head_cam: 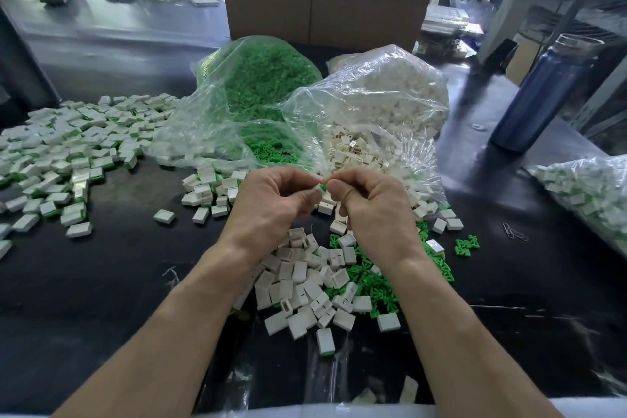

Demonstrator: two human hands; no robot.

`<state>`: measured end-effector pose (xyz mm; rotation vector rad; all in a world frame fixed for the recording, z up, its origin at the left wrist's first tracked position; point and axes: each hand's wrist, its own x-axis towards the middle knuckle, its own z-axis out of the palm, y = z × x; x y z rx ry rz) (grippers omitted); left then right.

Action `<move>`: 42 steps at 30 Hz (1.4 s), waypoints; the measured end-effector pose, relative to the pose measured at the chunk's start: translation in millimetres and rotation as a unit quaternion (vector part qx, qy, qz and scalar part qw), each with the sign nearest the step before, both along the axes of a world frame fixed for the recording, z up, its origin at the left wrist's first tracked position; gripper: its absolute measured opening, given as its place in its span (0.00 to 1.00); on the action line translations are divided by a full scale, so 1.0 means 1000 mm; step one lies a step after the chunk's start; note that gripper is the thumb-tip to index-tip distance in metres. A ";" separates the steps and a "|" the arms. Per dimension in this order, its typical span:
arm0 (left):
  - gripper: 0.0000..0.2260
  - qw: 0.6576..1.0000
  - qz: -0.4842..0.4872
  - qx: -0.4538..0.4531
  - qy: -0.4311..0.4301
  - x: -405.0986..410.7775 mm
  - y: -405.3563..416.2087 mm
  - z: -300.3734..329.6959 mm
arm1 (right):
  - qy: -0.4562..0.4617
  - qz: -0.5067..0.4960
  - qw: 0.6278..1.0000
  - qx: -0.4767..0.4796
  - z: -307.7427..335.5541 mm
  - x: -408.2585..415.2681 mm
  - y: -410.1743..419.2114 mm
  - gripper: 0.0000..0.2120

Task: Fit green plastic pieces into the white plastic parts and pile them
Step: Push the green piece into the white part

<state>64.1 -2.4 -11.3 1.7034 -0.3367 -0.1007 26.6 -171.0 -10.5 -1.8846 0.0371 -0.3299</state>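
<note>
Head view. Left hand [276, 198] and right hand [368, 204] meet fingertip to fingertip above the black table [118, 265]. Right thumb and forefinger pinch a green piece [322, 187]; only a sliver of it shows between the tips. Left fingers are curled toward the same spot, apparently round a white part [318, 189] that is mostly hidden. Judged step: pressing the green piece into the white part.

Just below the fingers: loose white stock [305, 285], with loose green stock [437, 268] under the right wrist. Just beyond the fingertips: open bag of white parts [373, 102], and left of it the bag of green pieces [261, 78]. Well left of the left fingers: finished pile [68, 146], white with green edges.

Handling, judged: both items small, light, rigid moulded plastic, smooth, so likely to slip or flick away if squeezed off-axis. Hold the white part by its flat faces with the open end free; take the green piece by its outer end and push straight in.

Writing: none legible anywhere. The blue bottle [539, 95], far right of the right fingers, shows no readable label.
</note>
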 end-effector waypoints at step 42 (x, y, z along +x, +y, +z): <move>0.04 0.995 0.064 -0.050 0.051 -0.002 -0.011 -0.002 | 0.020 -0.077 0.997 0.023 -0.006 0.004 0.017 0.07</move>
